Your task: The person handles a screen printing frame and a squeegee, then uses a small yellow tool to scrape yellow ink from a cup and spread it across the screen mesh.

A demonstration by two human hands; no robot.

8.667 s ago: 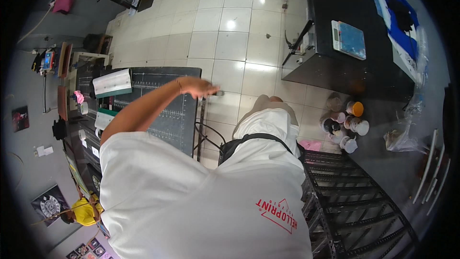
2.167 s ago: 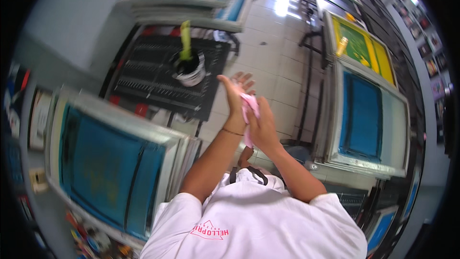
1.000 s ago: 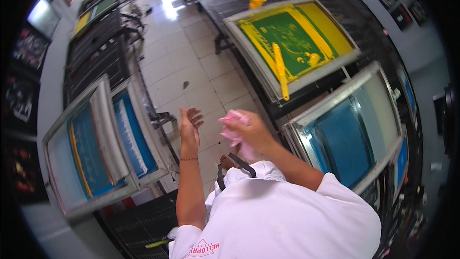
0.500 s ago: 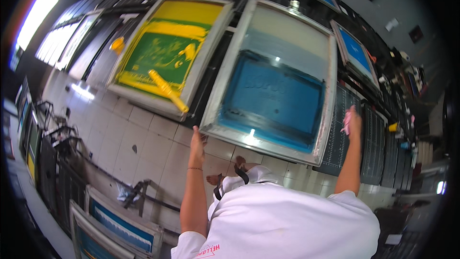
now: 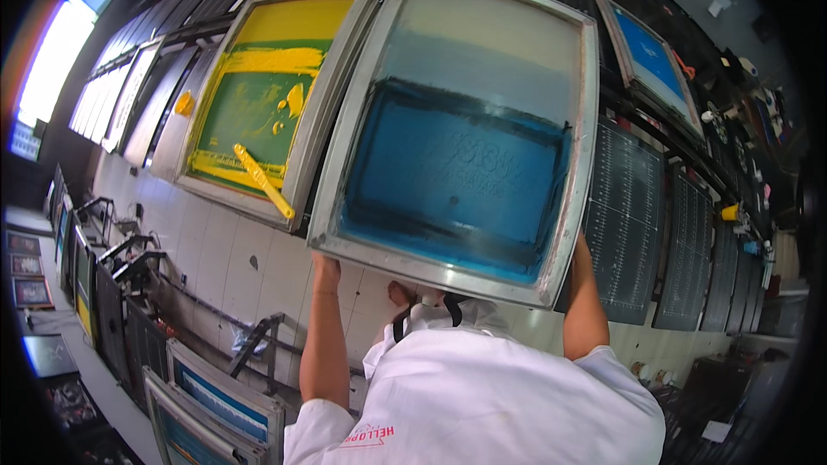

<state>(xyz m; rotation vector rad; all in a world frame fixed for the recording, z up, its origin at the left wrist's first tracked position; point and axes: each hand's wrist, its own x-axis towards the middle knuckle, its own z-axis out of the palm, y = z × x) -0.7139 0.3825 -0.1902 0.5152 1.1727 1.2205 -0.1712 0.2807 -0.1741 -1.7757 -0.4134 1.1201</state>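
Observation:
In front of me a large screen printing frame with a metal rim and blue mesh is tilted up toward me. My left hand grips its near left corner from below, fingers mostly hidden under the rim. At the near right side, my right hand holds the rim from beneath; its fingers are out of sight, and the pink cloth it had no longer shows. Left of it lies a second screen frame with green mesh and yellow ink. A yellow stick-like spreader rests across that frame's near edge.
Dark printing boards with ruled white marks line the right side. A blue screen stands at the far right. More framed screens lean at lower left, by a metal stand. A yellow cup sits beyond the green screen.
The blue screen frame has risen toward me and appears larger. My left hand has closed on its near left corner; my right hand has moved in from the right boards to its side.

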